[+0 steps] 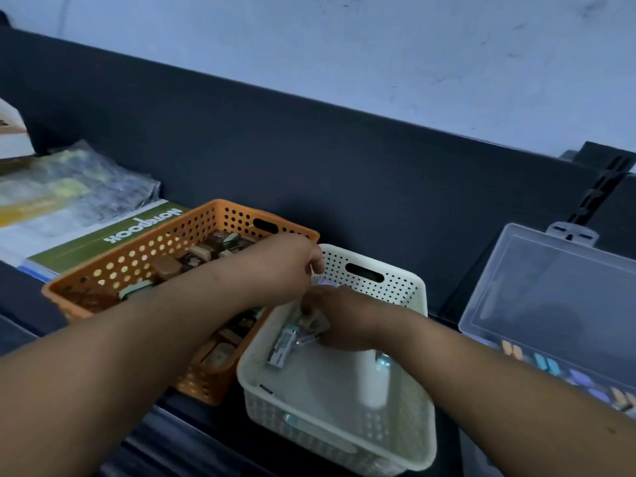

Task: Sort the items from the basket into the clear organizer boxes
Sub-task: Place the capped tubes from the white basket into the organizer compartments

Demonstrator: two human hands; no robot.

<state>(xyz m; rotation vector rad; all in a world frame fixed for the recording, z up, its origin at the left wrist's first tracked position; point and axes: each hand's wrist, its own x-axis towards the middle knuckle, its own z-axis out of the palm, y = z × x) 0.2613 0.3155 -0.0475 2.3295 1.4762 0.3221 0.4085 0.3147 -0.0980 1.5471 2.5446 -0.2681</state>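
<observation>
A white perforated basket (395,421) sits in the middle of the dark shelf. A few small items lie in it, among them a silver-teal clip (283,347) and a small metal piece (382,361). Both hands reach into its far left corner. My right hand (339,320) curls its fingers round a small brownish clip (315,321). My left hand (292,266) hangs above it with fingers curled down toward a pale item (325,282); whether it holds that item is hidden. A clear organizer box (550,287) stands open at the right, with several coloured pieces (547,364) along its near side.
An orange perforated basket (137,249) with several small brown and green items stands left of the white one, touching it. Behind it lie a green notebook (103,241) and plastic-wrapped packs (65,187). A dark back panel (344,173) closes the shelf.
</observation>
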